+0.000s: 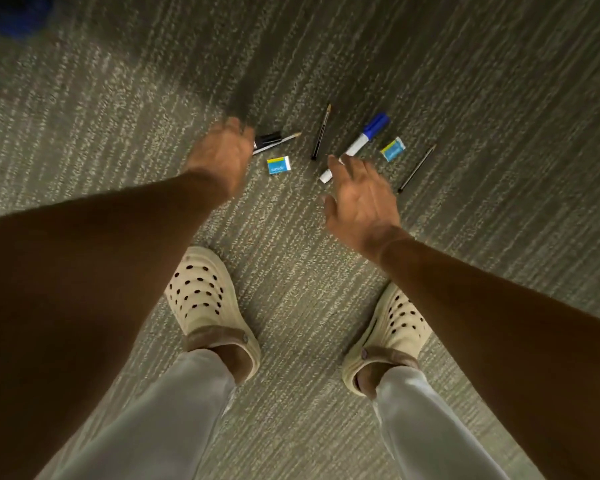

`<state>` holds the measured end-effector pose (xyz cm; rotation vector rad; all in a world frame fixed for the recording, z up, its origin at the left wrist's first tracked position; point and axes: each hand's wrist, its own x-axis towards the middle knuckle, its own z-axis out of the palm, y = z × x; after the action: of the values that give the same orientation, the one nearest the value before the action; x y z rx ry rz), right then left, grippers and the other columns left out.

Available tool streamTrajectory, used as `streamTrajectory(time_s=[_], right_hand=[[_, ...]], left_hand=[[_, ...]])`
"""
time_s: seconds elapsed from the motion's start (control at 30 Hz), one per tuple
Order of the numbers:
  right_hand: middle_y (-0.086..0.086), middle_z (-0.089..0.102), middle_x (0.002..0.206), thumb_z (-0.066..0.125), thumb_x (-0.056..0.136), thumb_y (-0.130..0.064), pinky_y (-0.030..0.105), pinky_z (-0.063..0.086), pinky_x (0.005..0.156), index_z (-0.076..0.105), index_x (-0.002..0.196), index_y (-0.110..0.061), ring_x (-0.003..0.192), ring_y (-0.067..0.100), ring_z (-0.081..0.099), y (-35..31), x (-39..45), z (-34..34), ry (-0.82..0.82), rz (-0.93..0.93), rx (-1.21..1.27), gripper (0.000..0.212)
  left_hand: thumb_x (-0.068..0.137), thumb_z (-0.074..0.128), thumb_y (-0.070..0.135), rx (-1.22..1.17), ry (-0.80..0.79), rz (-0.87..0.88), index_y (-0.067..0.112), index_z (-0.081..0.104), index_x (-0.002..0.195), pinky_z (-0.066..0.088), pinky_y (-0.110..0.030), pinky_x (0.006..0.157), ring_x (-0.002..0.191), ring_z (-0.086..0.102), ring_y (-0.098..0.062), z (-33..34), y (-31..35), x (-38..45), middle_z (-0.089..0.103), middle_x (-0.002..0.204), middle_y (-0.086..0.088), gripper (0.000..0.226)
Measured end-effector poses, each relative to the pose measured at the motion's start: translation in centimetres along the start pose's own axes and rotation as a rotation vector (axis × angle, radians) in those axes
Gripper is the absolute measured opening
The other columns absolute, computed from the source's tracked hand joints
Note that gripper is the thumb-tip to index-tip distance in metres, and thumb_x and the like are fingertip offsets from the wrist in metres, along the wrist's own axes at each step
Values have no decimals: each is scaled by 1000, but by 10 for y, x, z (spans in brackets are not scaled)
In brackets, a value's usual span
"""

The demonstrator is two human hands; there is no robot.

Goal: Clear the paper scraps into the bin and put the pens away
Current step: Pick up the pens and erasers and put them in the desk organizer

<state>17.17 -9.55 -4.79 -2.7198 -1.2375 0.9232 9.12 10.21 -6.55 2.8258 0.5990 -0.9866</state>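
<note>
Several writing tools lie on the carpet ahead of my feet. A blue-capped white marker [361, 140] lies diagonally, its lower end under the fingertips of my right hand [359, 202], which is spread with nothing in it. My left hand [222, 154] reaches down beside a black-capped marker and a white pencil [274, 140]; its fingers are blurred and hidden from above. A dark pencil [321, 133] lies between the hands. Another thin dark pen [416, 169] lies at the right. Two small blue-and-yellow erasers [278, 165] [392, 149] sit among them.
Grey-green striped carpet [465, 81] covers the whole floor. My two feet in cream clogs [205, 299] [392, 334] stand just behind the objects. A dark blue shape [14, 12] shows at the far top-left corner. No bin or paper scraps are in view.
</note>
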Motion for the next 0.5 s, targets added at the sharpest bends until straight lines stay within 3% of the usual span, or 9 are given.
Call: streamTrajectory(time_s=[0.1,0.27,0.4,0.5], right_hand=[[21,49,136,58,89,-22,45,42,103,38,140,-3,126,32,45,9,-1,-3,10,2,-13,57],[20,51,133,59,87,-19,46,45,100,39,137,-2,123,32,47,22,-8,-18,19,28,0,57],[19,51,133,60,86,-19,45,46,99,40,136,-3,120,30,49,33,-16,-29,21,78,11,56],[19,54,128,61,84,-18,46,47,96,42,135,-3,116,30,51,43,-19,-31,42,120,22,57]], left_hand=[[81,58,-8,-3,-41,-9,0,45,124,48,-44,89,107,53,-40,2,-2,4,52,117,-26,45],[82,62,3,-20,-26,-30,-2,43,129,45,-43,100,119,44,-38,-16,7,4,45,128,-27,51],[91,56,12,-182,10,24,3,41,136,47,-39,98,112,49,-30,-42,54,0,40,129,-23,49],[89,55,12,-227,52,64,1,41,134,48,-43,94,108,51,-34,-36,93,17,41,127,-24,48]])
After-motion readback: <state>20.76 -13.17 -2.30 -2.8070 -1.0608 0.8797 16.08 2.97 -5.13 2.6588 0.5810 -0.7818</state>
